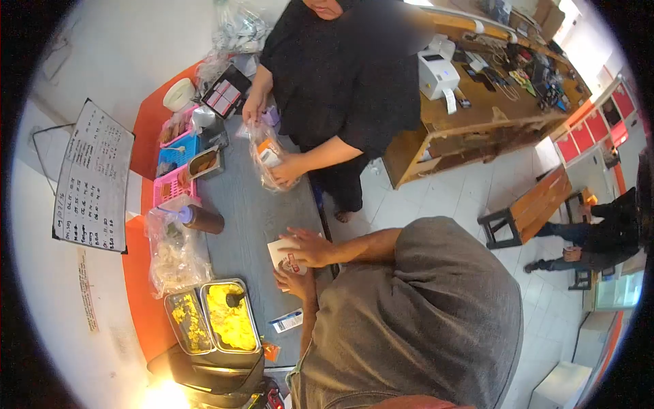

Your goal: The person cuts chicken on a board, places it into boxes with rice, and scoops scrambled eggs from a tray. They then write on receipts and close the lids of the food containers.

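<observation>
A white box with red print [278,253] rests on the grey table [238,211] near its front edge. One of my hands [310,249], reaching in from the right of the view, lies over the box's upper part. My other hand [293,281] touches its lower corner, with the fingers at the side of the box. Which hand is left and which is right is judged from the arms: the lower one appears to be my left. Below the box lies a small white and blue packet [287,320]. Fingertips are small in view.
A person in black [340,82] holds a clear plastic bag [269,160] across the table. Trays of yellow food [231,317], a brown bottle [204,219], a plastic bag [177,255] and baskets [178,153] line the wall side. A label printer [438,73] stands on a wooden desk [477,102].
</observation>
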Demonstrator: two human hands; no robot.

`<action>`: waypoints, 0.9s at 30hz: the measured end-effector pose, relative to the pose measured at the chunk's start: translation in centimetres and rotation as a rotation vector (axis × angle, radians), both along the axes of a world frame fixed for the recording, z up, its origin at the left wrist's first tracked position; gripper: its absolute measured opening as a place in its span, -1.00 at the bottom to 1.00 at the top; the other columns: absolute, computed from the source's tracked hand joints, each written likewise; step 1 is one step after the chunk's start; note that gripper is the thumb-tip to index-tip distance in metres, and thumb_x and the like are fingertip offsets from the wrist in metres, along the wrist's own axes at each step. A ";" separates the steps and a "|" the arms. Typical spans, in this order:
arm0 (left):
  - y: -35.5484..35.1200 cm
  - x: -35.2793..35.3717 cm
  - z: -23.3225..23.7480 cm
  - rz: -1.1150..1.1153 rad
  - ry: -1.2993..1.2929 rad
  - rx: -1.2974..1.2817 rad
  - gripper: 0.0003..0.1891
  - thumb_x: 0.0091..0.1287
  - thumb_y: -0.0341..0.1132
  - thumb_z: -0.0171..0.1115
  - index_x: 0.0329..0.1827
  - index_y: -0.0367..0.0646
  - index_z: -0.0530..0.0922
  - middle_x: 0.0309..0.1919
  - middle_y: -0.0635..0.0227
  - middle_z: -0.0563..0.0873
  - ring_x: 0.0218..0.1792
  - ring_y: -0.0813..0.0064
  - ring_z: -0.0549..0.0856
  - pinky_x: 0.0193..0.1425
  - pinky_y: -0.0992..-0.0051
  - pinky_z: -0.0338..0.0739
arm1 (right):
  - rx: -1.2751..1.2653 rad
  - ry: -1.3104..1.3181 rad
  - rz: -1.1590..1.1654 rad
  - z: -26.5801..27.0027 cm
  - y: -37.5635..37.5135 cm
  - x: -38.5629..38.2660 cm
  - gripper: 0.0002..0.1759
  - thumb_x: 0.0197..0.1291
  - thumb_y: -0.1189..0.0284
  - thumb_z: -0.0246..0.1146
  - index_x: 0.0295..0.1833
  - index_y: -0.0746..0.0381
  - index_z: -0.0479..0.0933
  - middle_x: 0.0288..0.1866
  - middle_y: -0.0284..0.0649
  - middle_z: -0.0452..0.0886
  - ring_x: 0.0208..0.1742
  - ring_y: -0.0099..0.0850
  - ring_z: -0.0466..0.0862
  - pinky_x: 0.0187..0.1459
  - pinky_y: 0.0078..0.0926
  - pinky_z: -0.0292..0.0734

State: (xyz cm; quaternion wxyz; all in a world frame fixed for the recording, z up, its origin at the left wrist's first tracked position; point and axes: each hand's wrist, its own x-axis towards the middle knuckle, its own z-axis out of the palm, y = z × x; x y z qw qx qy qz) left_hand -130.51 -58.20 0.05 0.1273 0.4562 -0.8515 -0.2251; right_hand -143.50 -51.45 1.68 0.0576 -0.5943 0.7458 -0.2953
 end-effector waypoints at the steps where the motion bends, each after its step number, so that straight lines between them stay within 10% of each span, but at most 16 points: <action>1: -0.3 -0.4 -0.9 0.021 0.015 0.004 -0.12 -0.07 -0.10 0.47 0.37 0.05 0.22 0.37 -0.02 0.13 0.26 -0.12 0.21 0.19 -0.14 0.32 | 0.004 0.015 0.021 -0.2 -0.4 0.1 -0.35 0.25 0.05 0.12 0.42 -0.07 0.22 0.53 -0.01 -0.07 0.51 0.09 -0.08 0.43 0.06 -0.10; 5: -2.7 -1.7 -6.7 0.099 0.199 -0.134 -0.04 0.00 -0.04 0.42 0.44 -0.11 0.08 0.36 -0.05 0.15 0.29 -0.12 0.19 0.29 -0.08 0.19 | 0.137 0.043 -0.005 -3.0 -2.8 0.7 -0.36 0.28 -0.01 0.06 0.45 -0.14 0.17 0.54 -0.06 -0.09 0.53 0.11 -0.16 0.42 0.13 -0.13; 12: -4.8 0.3 -0.4 -0.152 0.288 -0.062 -0.01 -0.06 -0.11 0.46 0.43 -0.22 0.10 0.35 -0.11 0.18 0.30 -0.13 0.21 0.34 -0.03 0.11 | 0.016 0.085 0.095 -1.6 -8.0 -6.5 -0.51 0.07 0.17 0.22 0.17 -0.03 0.51 0.37 -0.03 0.27 0.43 0.09 0.13 0.41 0.04 0.01; 17: -3.5 5.1 2.4 0.367 0.355 -0.132 -0.47 0.11 -0.33 0.34 0.17 -0.20 0.41 0.10 0.07 0.49 0.15 0.04 0.41 0.27 0.14 0.23 | 0.173 0.120 0.122 2.9 -13.1 -9.6 -0.62 -0.12 0.30 0.31 -0.10 0.14 0.58 -0.07 -0.10 0.51 0.09 -0.06 0.42 0.16 -0.06 0.26; 22: 0.8 12.5 -3.8 1.026 0.158 -0.118 -0.52 0.16 -0.35 0.27 0.16 -0.22 0.40 0.09 0.03 0.49 0.17 0.01 0.39 0.24 0.11 0.24 | -0.113 0.111 0.013 0.0 -16.0 -13.6 -0.31 -0.06 0.24 0.45 0.18 0.26 0.37 0.14 0.16 0.42 0.18 0.00 0.44 0.20 -0.12 0.30; 24: 2.0 13.2 -5.8 1.115 0.119 -0.066 -0.50 0.14 -0.35 0.29 0.16 -0.24 0.39 0.07 0.01 0.49 0.17 0.01 0.39 0.24 0.09 0.24 | 0.345 -0.543 -0.010 -1.9 -17.2 -15.6 -0.29 -0.03 0.20 0.44 0.21 0.27 0.38 0.20 0.19 0.40 0.25 -0.03 0.42 0.23 -0.19 0.30; 27: 2.1 11.0 -5.7 1.200 0.014 0.035 -0.45 0.09 -0.35 0.32 0.17 -0.26 0.36 0.05 -0.03 0.48 0.17 0.01 0.39 0.23 0.05 0.24 | 0.440 -0.445 0.197 -3.9 -19.0 -17.1 -0.41 0.00 0.16 0.44 0.08 0.29 0.50 0.00 -0.01 0.59 -0.06 -0.22 0.62 -0.03 -0.32 0.51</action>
